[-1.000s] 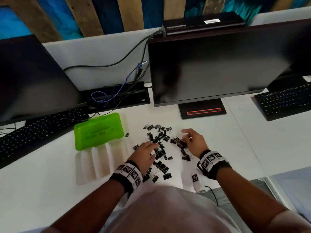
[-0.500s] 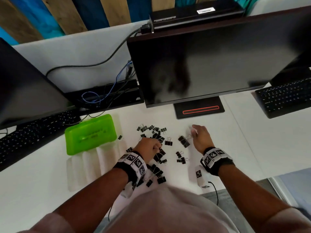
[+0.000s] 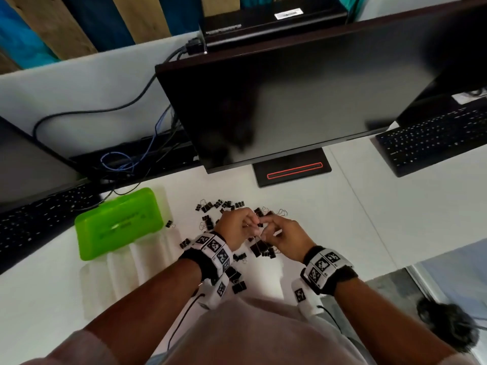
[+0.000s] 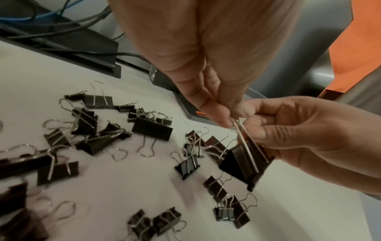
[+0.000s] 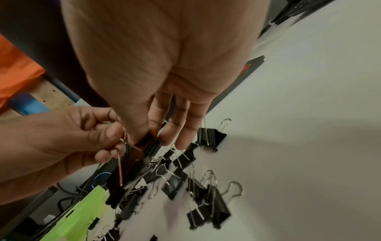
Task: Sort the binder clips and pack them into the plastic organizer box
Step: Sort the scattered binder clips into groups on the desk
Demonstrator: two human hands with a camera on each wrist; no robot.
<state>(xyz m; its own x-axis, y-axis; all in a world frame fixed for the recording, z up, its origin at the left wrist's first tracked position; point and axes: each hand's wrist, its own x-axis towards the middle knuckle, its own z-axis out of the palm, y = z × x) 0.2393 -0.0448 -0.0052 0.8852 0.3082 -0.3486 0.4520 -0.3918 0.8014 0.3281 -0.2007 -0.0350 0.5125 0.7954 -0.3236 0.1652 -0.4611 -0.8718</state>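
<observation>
Both hands meet over the scattered black binder clips [image 3: 218, 206] on the white desk. My left hand [image 3: 250, 223] pinches the wire handles of a large black clip [image 4: 245, 164] between thumb and fingers [image 4: 216, 114]. My right hand [image 3: 263, 230] grips the body of that same clip [image 5: 144, 146], which hangs just above the desk. Loose clips [image 4: 152, 130] of differing sizes lie below and around the hands. The green organizer box [image 3: 118, 222] sits to the left, its clear ribbed half [image 3: 126, 264] folded out toward me.
A dark monitor [image 3: 303, 101] on a stand base [image 3: 292, 169] stands right behind the clips. Keyboards lie at the far left [image 3: 39, 217] and far right [image 3: 432, 138]. Cables [image 3: 126, 159] run behind the box. The desk edge is close to my body.
The two hands, which were apart on the pile, have come together and now hold one large clip lifted off the desk. The head view has shifted leftward and down.
</observation>
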